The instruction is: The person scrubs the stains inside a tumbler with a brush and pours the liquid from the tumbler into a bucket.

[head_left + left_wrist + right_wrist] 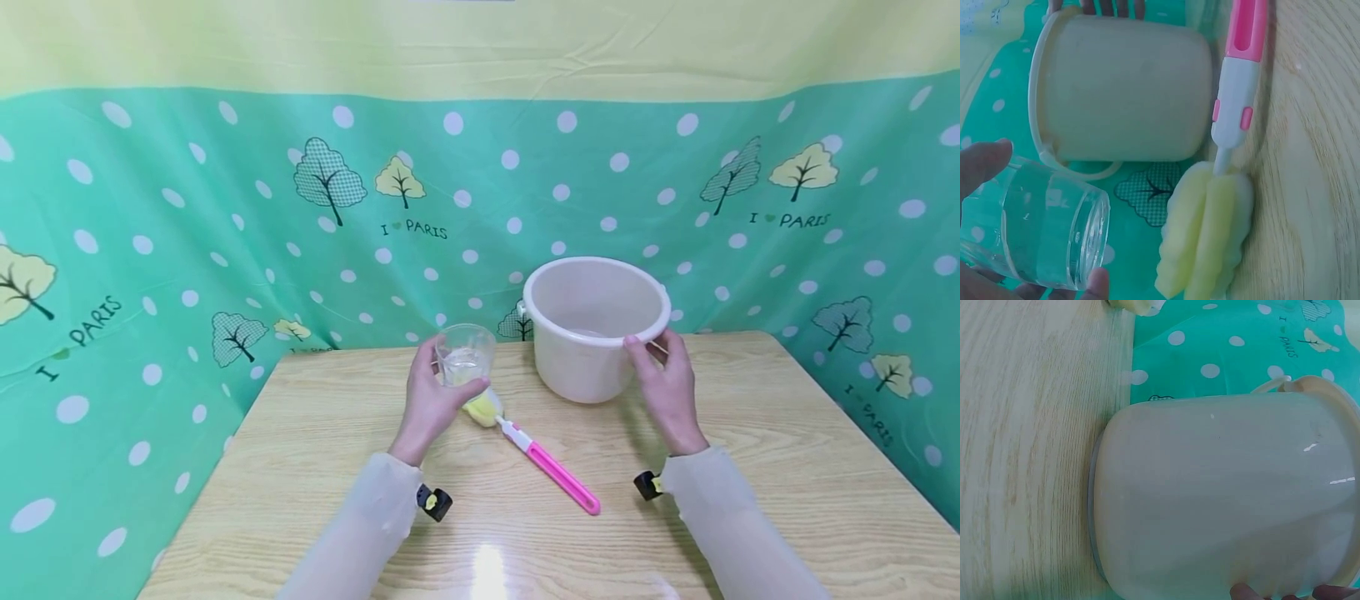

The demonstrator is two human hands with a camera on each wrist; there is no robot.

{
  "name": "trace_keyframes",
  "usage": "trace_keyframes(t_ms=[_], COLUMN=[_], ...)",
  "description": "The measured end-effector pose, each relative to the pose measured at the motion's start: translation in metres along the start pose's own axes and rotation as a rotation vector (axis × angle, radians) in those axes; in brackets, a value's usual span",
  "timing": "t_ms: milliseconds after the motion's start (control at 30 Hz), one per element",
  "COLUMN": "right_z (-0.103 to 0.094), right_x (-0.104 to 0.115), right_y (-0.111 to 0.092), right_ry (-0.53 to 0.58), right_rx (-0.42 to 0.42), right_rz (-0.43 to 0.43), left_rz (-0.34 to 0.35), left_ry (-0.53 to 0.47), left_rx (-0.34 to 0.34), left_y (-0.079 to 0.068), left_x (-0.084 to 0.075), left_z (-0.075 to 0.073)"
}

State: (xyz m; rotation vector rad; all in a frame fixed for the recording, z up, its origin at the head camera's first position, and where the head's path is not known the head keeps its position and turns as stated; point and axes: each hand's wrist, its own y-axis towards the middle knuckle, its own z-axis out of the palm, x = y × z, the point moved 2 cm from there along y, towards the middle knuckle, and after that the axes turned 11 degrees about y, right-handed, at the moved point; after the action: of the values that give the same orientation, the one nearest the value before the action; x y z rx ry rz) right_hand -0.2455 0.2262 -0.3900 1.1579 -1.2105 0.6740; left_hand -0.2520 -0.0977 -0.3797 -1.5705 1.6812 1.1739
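Hands are standing apart, each occupied with a separate container. The left hand point(432, 396) is gripping a clear glass point(467, 358), its thumb and fingers wrapping around the side. The right hand point(667, 387) is holding the white bucket point(581, 371) at its right side, with the thumb lying at the rim and the other fingers resting along the outer wall.

Regarding containers: the glass is being held above the table point(300, 500), roughly upright with its mouth facing up; whether liquid is sitting in it cannot be told. The bucket is standing upright on the table near the back edge, to the right of the glass; its bottom is only partly showing, and its contents cannot be determined.

Regarding appearance: the glass is showing transparent, smooth walls and a thick base. The bucket is presenting a glossy outer wall, a wide rim and a handle point(1088, 174) that is hanging on its left side.

Below the glass, a sponge brush point(562, 477) is lying on the table, its yellow-and-white head pointing away from the person and its pink handle slanting toward the near right. Beyond the table, a green cloth point(225, 167) is hanging, bearing pale dots, printed trees and lettering.
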Motion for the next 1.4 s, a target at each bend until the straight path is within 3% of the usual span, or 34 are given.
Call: trace_keyframes(t_ms=[500,767,1133,1400], right_z=[0.000,0.000,0.000,0.000], right_x=[0.000,-0.001,-0.001,-0.001], right_y=[-0.001,0.000,-0.001,-0.001], right_ry=[-0.002,-0.001,0.005,0.005], right_rx=[0.002,0.000,-0.008,-0.007], right_rz=[0.002,-0.001,0.007,0.002], left_rz=[0.060,0.074,0.078,0.113], left_ry=[-0.013,0.026,0.036,0.069], left_rx=[-0.017,-0.014,-0.003,-0.031], left_y=[0.000,0.000,0.006,0.015], left_x=[-0.012,-0.016,-0.027,-0.034], left_z=[0.019,0.026,0.031,0.028])
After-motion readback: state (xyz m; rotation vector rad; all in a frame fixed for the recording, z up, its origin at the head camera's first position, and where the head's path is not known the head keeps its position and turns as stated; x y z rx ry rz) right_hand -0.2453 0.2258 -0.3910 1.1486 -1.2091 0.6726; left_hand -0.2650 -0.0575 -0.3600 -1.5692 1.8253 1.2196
